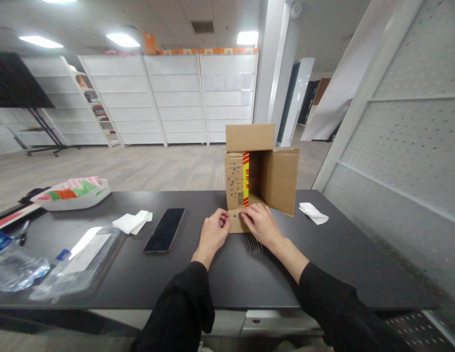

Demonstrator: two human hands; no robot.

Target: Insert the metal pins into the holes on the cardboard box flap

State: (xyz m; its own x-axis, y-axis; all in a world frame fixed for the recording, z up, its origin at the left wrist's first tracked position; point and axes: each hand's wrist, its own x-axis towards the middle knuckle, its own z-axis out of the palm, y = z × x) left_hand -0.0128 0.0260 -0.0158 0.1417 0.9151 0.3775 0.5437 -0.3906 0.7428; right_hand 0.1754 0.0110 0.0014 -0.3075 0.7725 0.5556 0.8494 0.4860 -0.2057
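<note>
An open cardboard box (235,173) stands on its side on the dark table, flaps spread and its opening facing me. Many small dark round spots dot its left flap, beside a yellow and red tape strip (246,178). My left hand (214,230) is closed at the left edge of the lower flap (236,226), fingertips curled together. Over the same flap, my right hand (262,222) is closed with thumb and fingers pinched near a small dark spot. What either hand holds, if anything, is hidden. Several thin metal rods (253,243) lie just below the flap, partly under my right hand.
Left of my hands lie a phone (164,231), a folded tissue (132,222), a clear plastic case (82,261) and a water bottle (16,264). A white basket (75,200) sits farther back. Another tissue (313,213) lies right of the box. A perforated panel (406,146) borders the right side.
</note>
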